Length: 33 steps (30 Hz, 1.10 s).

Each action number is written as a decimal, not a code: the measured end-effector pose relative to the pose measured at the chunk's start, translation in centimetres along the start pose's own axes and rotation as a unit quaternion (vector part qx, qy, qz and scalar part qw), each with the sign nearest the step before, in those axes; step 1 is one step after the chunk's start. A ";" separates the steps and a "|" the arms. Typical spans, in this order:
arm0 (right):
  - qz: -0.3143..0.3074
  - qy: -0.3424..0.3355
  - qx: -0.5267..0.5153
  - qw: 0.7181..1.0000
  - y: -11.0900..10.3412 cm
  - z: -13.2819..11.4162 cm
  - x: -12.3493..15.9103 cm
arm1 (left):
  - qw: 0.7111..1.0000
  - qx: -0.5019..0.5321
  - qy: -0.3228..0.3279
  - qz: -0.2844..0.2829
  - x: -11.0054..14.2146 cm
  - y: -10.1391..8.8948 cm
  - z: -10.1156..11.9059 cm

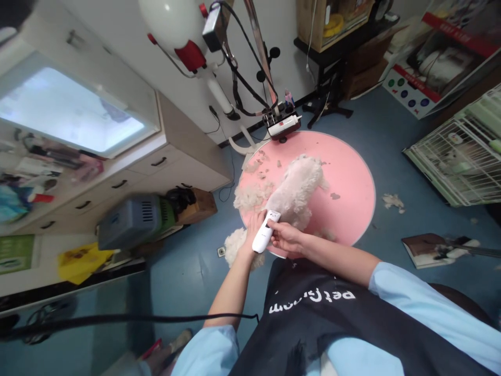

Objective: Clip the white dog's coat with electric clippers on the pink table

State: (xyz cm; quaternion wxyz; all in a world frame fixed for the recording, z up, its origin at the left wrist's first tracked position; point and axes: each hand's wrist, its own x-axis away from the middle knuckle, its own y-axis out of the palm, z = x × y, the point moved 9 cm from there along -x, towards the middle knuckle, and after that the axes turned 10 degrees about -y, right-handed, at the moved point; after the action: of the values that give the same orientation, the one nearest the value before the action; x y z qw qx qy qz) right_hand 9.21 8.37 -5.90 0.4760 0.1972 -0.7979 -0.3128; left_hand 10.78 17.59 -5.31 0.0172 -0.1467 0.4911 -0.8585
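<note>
A small white dog [290,186] is on a round pink table [352,183]. Its back is trimmed short and looks pinkish, while curly longer fur shows at its far end and right side. My right hand [287,237] grips a white hair clipper [263,237], whose head is against or just over the dog's near end. Beside the clipper, my left hand [253,227] lies against the dog with its visible fingers stretched out. The clipper partly covers that hand. Loose cut fur [252,197] is heaped on the table's left side.
More fur [237,245] lies low beneath my left forearm. At the table's far edge stands a holder with a white device [284,125]. A wire cage [462,151] is to the right, a dustpan [426,249] below it. Drawers [156,167] and a pet carrier [129,222] are left.
</note>
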 end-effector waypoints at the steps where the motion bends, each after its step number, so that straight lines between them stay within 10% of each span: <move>1: 0.013 -0.006 -0.001 1.000 -0.2 -0.5 0.1 | 1.000 0.002 0.004 0.002 0.1 -0.2 0.0; 8: 0.100 -0.186 -0.014 0.977 -5.4 -7.0 1.7 | 0.999 -0.031 0.005 -0.008 -0.2 -1.6 0.7; 14: -0.017 0.016 0.060 0.998 -6.7 0.1 3.1 | 0.997 -0.065 -0.019 0.040 -3.3 -2.5 3.7; 21: 0.012 -0.098 0.002 0.995 -7.3 -4.2 1.6 | 0.988 -0.140 -0.063 0.004 -3.9 -1.9 3.6; 27: -0.041 0.008 0.044 0.998 -5.8 -1.3 2.1 | 0.990 -0.131 -0.058 0.005 -3.4 -2.0 3.1; 33: 0.004 -0.069 0.012 0.998 -6.8 -6.1 1.3 | 0.986 -0.145 -0.085 -0.010 -2.9 -2.0 2.9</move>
State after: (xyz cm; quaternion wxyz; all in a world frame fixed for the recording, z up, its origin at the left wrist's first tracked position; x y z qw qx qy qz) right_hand 14.13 0.66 -7.59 0.4189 0.1775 -0.8333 -0.3142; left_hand 14.58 16.72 -2.95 0.0290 -0.2247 0.6053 -0.7631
